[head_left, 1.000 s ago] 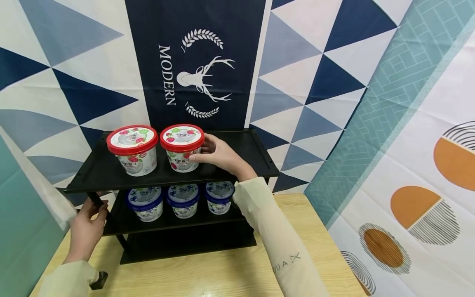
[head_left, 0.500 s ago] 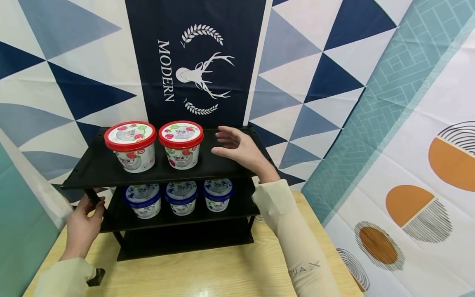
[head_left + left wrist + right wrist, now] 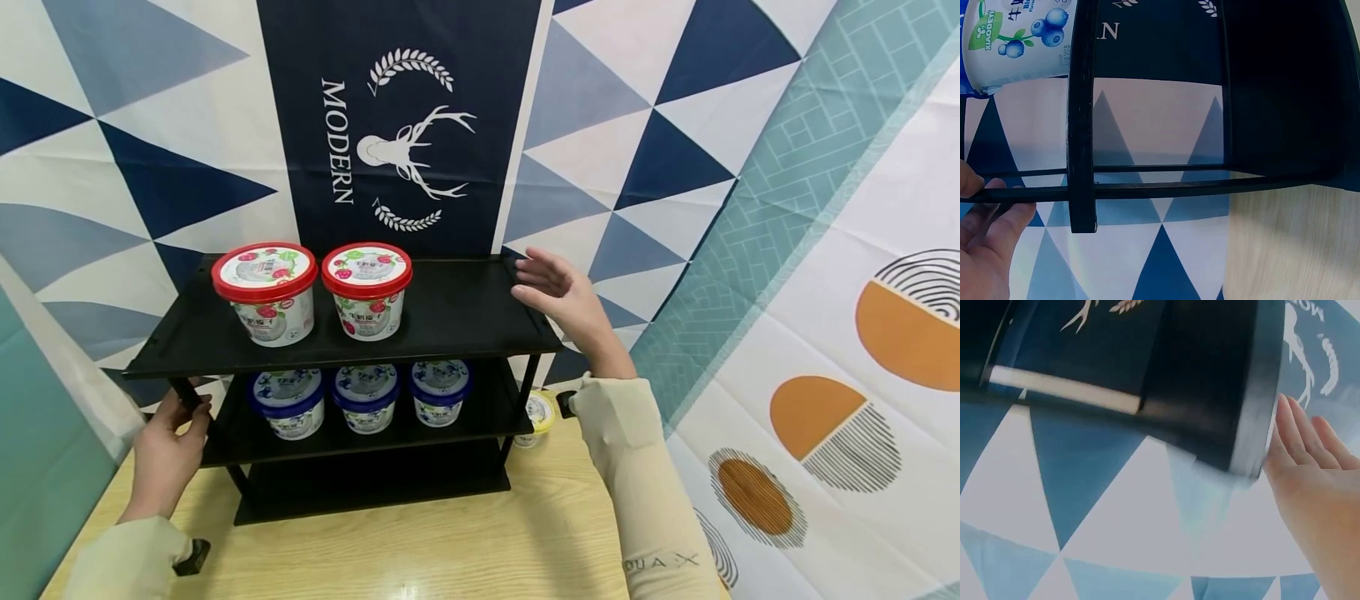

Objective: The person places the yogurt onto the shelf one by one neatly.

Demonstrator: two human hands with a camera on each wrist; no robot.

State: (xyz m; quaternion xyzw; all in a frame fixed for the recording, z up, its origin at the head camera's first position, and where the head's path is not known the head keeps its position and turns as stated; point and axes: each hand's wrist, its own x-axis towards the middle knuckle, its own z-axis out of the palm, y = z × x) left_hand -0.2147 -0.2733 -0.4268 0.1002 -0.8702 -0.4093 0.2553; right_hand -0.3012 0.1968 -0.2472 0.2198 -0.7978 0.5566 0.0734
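A black three-tier shelf rack (image 3: pixel 465 308) stands on the wooden table. My left hand (image 3: pixel 167 454) grips its left front post; in the left wrist view, thumb and fingers (image 3: pixel 1013 219) pinch the thin black bar. My right hand (image 3: pixel 566 304) holds nothing, its fingers relaxed and extended, over the right end of the top tier. In the right wrist view the right hand (image 3: pixel 1316 450) appears beside the rack's edge (image 3: pixel 1254 406). Two red-lidded tubs with raspberry prints, a left one (image 3: pixel 266 296) and a right one (image 3: pixel 367 292), sit on the top tier.
Three blue-lidded tubs, left (image 3: pixel 288 404), middle (image 3: pixel 366 398) and right (image 3: pixel 440 392), line the middle tier. A yellow-lidded tub (image 3: pixel 538 417) stands on the table (image 3: pixel 375 550) behind the rack's right side. Patterned cloth walls (image 3: pixel 577 167) close in the back and sides.
My right hand has let go of the right red-lidded tub and moved right, to the end of the top tier. The yellow-lidded tub has come into view. My left hand keeps its grip.
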